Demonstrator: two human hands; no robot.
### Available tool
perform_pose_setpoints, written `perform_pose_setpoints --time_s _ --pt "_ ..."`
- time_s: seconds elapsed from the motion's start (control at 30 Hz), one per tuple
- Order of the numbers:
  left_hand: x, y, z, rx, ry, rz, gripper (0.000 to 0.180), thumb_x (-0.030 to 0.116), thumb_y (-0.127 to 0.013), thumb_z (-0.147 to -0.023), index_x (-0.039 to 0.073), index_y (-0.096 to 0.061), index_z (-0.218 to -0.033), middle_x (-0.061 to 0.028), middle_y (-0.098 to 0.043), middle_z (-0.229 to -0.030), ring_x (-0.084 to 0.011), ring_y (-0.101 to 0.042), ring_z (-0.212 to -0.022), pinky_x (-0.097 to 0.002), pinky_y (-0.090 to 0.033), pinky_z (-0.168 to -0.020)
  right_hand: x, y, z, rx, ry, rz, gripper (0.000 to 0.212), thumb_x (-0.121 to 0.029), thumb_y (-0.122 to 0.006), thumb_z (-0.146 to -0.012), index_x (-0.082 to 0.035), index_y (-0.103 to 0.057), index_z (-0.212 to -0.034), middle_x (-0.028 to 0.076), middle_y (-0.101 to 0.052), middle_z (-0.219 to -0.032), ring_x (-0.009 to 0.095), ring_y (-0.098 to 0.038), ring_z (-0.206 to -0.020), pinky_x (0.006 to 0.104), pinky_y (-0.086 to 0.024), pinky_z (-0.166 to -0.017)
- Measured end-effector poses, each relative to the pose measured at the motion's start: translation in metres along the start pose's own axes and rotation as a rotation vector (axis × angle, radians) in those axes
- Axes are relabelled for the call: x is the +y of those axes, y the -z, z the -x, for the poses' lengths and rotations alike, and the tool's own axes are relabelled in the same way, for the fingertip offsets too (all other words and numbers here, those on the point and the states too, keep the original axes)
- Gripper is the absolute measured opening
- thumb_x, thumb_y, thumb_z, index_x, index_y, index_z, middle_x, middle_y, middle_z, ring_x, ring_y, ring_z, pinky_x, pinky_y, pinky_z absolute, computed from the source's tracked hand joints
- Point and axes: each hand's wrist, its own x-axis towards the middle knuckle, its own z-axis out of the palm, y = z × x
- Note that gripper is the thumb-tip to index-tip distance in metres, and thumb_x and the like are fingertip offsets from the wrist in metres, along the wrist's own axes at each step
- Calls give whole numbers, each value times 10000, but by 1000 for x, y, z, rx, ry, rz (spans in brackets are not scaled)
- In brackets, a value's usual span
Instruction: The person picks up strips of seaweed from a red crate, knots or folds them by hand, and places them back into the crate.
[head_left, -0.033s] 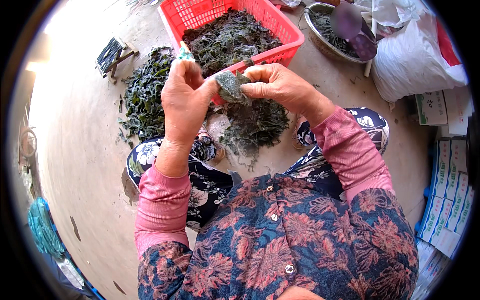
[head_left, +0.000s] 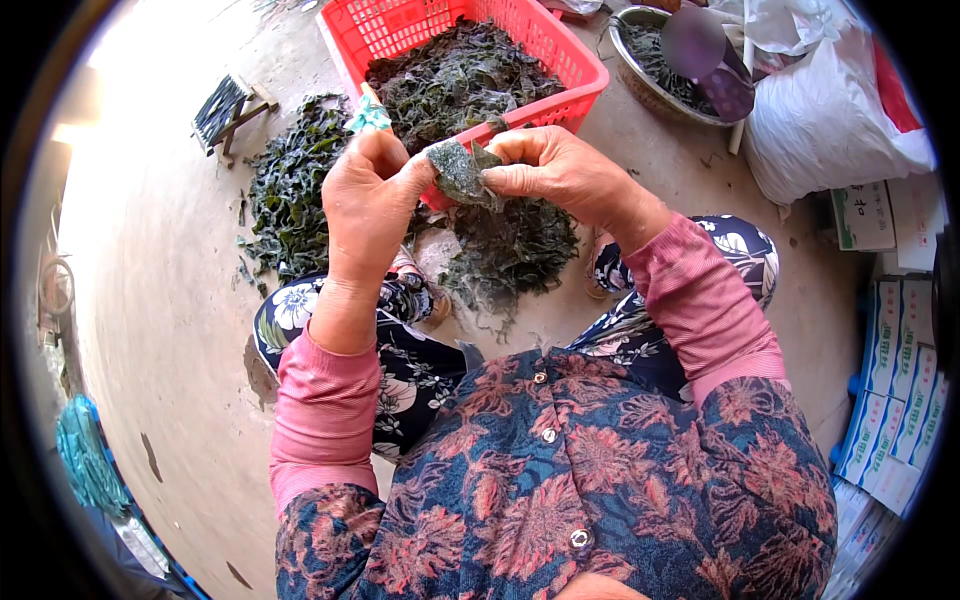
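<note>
A small dark green piece of seaweed (head_left: 460, 175), speckled with whitish grains, is stretched between my two hands. My left hand (head_left: 368, 195) pinches its left edge with the thumb and curled fingers. At its right edge, the thumb and forefinger of my right hand (head_left: 560, 175) are closed on it. Just below and behind the piece lies a seaweed heap (head_left: 515, 250) on the floor between my feet. Beyond my hands stands a red plastic basket (head_left: 590, 85) with more seaweed (head_left: 450, 75) inside.
Left of the basket, a seaweed pile (head_left: 290, 190) spreads beside a small folding stool (head_left: 225, 112). A teal ribbon (head_left: 368, 115) shows at the basket's near left corner. Far right are a basin (head_left: 630, 75) of seaweed, a white sack (head_left: 820, 120) and stacked boxes (head_left: 890, 390).
My left hand has shifted very slightly down and left, leaving more of the teal ribbon in sight. My right hand stays in place, and both keep hold of the seaweed.
</note>
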Motion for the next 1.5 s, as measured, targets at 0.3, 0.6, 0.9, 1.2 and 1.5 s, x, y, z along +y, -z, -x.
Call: perform_pose_setpoints --time_s 0.3,0.6,0.9,1.2,1.5 --pt "-4 6 1 -251 334 175 173 162 -636 -774 -4 -630 -821 -53 -597 -606 -65 -508 -420 -157 -358 -370 -6 -10 1 59 142 522 137 -105 -672 -696 -24 -607 -785 51 -555 -768 161 -526 -755 269 -413 -698" --pt "0 -9 5 -256 267 64 186 122 -601 -763 -6 -640 -892 -41 -620 -690 -73 -556 -546 -174 -434 -505 -11 -16 -3 255 335 932 118 -106 -589 -643 -3 -621 -692 171 -570 -684 321 -558 -673 373 -446 -615" --pt "12 -1 -6 -115 138 114 248 37 -542 -724 -18 -596 -960 -52 -621 -718 -84 -564 -541 -178 -454 -498 -26 9 -10 269 317 809 233 -223 -664 -698 -4 -587 -688 147 -559 -643 278 -562 -633 356 -423 -577" --pt "9 28 -15 83 135 33 228 5 -518 -686 -15 -618 -890 -94 -624 -670 -86 -553 -495 -180 -442 -459 -17 33 -7 410 142 617 179 -97 -628 -757 7 -506 -679 42 -487 -667 117 -466 -621 258 -392 -562" --pt "9 50 -17 33 226 -167 138 22 -518 -680 -7 -633 -750 -65 -607 -633 -78 -540 -478 -185 -438 -442 1 52 -6 476 332 982 189 -139 -628 -755 4 -522 -693 74 -491 -627 162 -475 -584 283 -387 -551"
